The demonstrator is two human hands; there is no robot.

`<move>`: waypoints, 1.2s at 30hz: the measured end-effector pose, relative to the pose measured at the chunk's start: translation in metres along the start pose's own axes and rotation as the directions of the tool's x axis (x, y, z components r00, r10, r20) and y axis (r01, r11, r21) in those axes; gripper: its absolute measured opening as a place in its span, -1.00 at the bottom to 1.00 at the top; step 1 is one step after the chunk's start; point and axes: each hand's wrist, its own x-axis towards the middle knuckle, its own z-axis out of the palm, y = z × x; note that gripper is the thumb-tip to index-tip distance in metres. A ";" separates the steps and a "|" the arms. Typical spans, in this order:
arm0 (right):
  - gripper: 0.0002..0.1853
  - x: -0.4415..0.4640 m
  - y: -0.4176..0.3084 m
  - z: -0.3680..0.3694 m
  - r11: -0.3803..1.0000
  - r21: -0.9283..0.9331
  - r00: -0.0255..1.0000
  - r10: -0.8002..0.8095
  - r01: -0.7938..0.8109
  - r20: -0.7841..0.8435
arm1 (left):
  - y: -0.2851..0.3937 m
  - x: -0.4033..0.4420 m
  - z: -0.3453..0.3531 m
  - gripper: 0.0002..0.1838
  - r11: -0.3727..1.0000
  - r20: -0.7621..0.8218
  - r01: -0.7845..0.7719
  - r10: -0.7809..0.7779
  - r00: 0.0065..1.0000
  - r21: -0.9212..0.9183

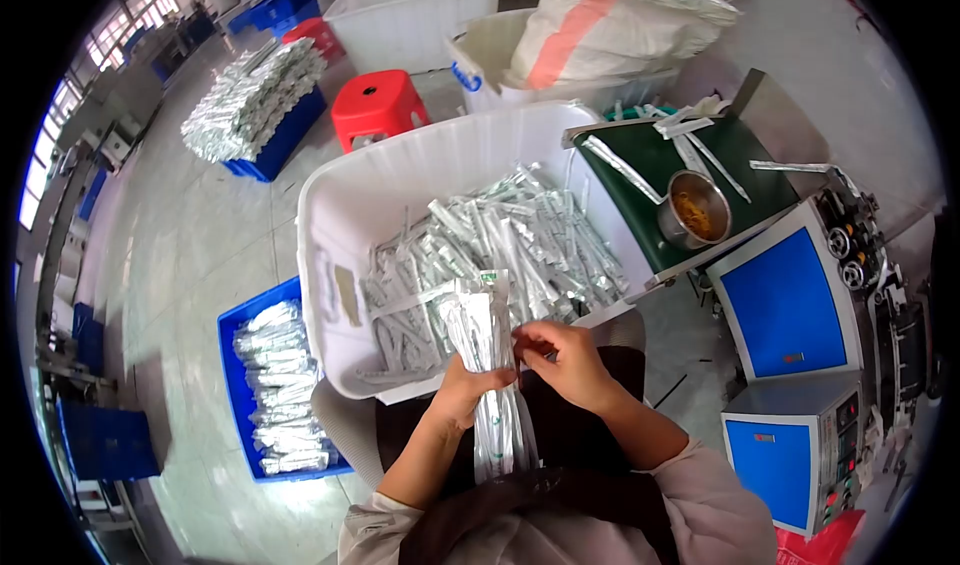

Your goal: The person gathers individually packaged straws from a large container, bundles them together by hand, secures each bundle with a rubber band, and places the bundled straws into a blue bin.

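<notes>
My left hand (466, 389) is wrapped around an upright bundle of long, thin silver-foil packets (487, 335), held over my lap. On the bundle's right side, my right hand (568, 363) has its fingers curled and pinched close against the packets. What those fingertips hold, if anything, is too small to make out. Just beyond both hands, a large white plastic tub (318, 200) contains a loose heap of similar foil packets (510, 240). The lower end of the bundle reaches down towards my dark apron (545, 515).
A blue crate (230, 365) of stacked packet bundles stands left; another blue crate (285, 145) is piled high. A metal cup (692, 205) of yellowish bands sits on the green conveyor belt (640, 220). A red stool (378, 105), a woven sack (620, 30) and blue-panelled machine (780, 305) surround me.
</notes>
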 end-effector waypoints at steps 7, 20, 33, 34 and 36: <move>-0.74 0.044 0.033 0.016 0.786 -0.573 0.951 -0.306 0.230 -0.037 | -0.012 -0.005 -0.010 -0.40 0.967 0.282 0.063 0.009 0.959 -0.246; -0.71 0.020 -0.012 0.020 0.865 0.463 0.980 -0.189 0.193 -0.056 | -0.026 0.003 -0.028 -0.43 0.860 0.531 0.146 0.161 0.832 -0.489; -0.74 0.064 -0.082 0.003 0.993 -0.035 0.706 -0.055 0.112 0.706 | -0.035 0.011 0.005 -0.30 0.976 0.557 0.082 0.046 0.829 -0.202; -0.75 0.064 -0.080 0.003 0.995 -0.021 0.686 -0.050 0.094 0.726 | -0.034 0.011 0.005 -0.32 0.977 0.587 0.088 0.045 0.808 -0.196; -0.77 0.069 -0.082 0.007 0.997 -0.017 0.656 -0.039 0.078 0.754 | -0.031 0.008 0.003 -0.34 0.974 0.598 0.094 0.049 0.800 -0.206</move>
